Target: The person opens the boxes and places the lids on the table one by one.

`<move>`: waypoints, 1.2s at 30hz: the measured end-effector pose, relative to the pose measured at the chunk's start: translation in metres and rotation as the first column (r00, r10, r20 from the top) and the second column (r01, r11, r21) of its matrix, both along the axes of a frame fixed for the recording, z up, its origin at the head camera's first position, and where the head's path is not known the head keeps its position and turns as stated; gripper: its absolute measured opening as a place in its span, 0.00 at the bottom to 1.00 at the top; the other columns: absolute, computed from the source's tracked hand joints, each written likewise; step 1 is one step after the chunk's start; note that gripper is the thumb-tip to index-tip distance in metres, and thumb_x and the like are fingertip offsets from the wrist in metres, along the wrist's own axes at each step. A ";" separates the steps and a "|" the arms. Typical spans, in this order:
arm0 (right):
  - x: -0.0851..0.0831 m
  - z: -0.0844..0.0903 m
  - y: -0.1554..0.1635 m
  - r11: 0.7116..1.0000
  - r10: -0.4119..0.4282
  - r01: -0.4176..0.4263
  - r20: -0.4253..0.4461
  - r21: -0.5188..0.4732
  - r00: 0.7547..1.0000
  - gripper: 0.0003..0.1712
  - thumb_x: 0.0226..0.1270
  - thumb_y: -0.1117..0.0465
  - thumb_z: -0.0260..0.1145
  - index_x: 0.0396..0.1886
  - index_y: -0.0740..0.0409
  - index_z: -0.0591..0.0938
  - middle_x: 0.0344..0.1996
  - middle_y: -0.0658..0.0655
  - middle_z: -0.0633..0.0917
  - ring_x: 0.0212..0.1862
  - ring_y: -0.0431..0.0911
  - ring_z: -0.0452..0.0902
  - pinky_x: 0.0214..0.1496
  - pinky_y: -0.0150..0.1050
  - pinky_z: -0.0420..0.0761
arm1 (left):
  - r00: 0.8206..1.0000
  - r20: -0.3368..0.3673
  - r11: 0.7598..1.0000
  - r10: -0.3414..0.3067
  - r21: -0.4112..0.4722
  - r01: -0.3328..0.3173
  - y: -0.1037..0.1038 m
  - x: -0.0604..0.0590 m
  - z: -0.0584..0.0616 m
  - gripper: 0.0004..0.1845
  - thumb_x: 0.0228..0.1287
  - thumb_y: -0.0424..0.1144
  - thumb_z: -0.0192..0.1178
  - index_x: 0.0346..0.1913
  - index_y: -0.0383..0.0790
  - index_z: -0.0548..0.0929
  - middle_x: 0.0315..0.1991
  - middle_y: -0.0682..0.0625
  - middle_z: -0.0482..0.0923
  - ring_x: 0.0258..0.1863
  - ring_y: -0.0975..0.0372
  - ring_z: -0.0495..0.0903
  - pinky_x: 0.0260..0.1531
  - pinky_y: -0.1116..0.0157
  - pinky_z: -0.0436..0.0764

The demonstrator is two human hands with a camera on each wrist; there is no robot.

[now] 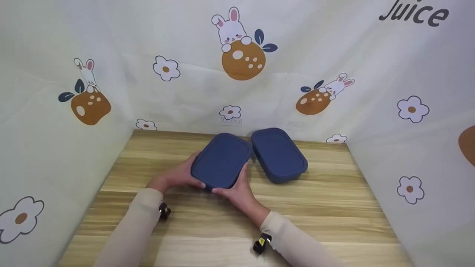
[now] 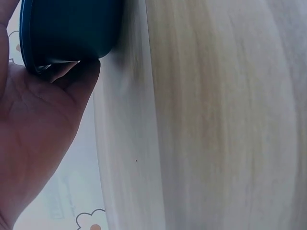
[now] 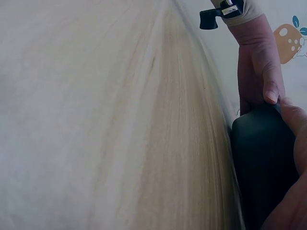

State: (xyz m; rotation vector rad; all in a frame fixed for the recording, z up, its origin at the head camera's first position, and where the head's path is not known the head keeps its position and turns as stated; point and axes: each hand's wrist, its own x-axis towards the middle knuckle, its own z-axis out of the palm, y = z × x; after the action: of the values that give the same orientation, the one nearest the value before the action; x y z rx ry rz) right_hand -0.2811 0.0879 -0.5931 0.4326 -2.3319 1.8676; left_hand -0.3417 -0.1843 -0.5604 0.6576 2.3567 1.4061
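1. The left hand and right hand grip the near blue container.
2. A second blue container lies just beside it on the wooden tabletop.

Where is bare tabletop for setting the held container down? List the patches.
Free: the wooden table right of the second blue container, and the near strip before both sleeves. Crowded: the centre, where left hand and right hand hold the blue lidded container.
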 end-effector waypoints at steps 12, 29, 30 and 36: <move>-0.003 0.002 -0.003 0.999 -0.013 0.013 0.009 0.040 1.000 0.95 0.48 0.54 0.95 0.89 0.63 0.26 0.90 0.65 0.41 0.89 0.55 0.43 0.87 0.53 0.52 | 0.999 -0.028 1.000 0.026 0.012 -0.026 -0.002 0.003 0.000 0.75 0.50 0.47 0.90 0.91 0.38 0.45 0.86 0.34 0.58 0.80 0.44 0.65 0.81 0.43 0.58; -0.004 0.017 0.025 0.995 0.043 -0.053 0.120 0.084 0.992 0.96 0.50 0.53 0.94 0.88 0.62 0.23 0.90 0.68 0.35 0.89 0.60 0.39 0.88 0.55 0.51 | 0.974 -0.168 0.981 0.149 0.148 -0.125 0.028 0.028 0.001 0.74 0.46 0.46 0.92 0.90 0.38 0.52 0.85 0.40 0.64 0.80 0.46 0.68 0.81 0.43 0.62; -0.004 0.019 0.028 0.995 0.054 -0.064 0.122 0.082 0.991 0.96 0.50 0.54 0.94 0.88 0.62 0.23 0.90 0.68 0.36 0.89 0.60 0.39 0.88 0.55 0.51 | 0.972 -0.178 0.979 0.155 0.157 -0.127 0.031 0.030 0.001 0.74 0.46 0.46 0.93 0.90 0.39 0.52 0.85 0.41 0.64 0.80 0.47 0.67 0.81 0.43 0.62; -0.003 0.024 0.047 0.989 0.110 -0.120 0.103 0.089 0.988 0.95 0.50 0.58 0.94 0.90 0.57 0.24 0.91 0.65 0.38 0.89 0.58 0.40 0.87 0.52 0.51 | 0.951 -0.223 0.967 0.216 0.180 -0.178 0.045 0.046 0.002 0.77 0.43 0.52 0.94 0.90 0.42 0.53 0.85 0.46 0.65 0.80 0.52 0.69 0.80 0.47 0.65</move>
State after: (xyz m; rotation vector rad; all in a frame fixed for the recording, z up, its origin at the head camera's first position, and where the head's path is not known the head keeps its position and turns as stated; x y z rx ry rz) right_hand -0.2839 0.1345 -0.5690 0.5075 -2.5193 1.8730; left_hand -0.2955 -0.1390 -0.5580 0.6835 2.5779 1.7001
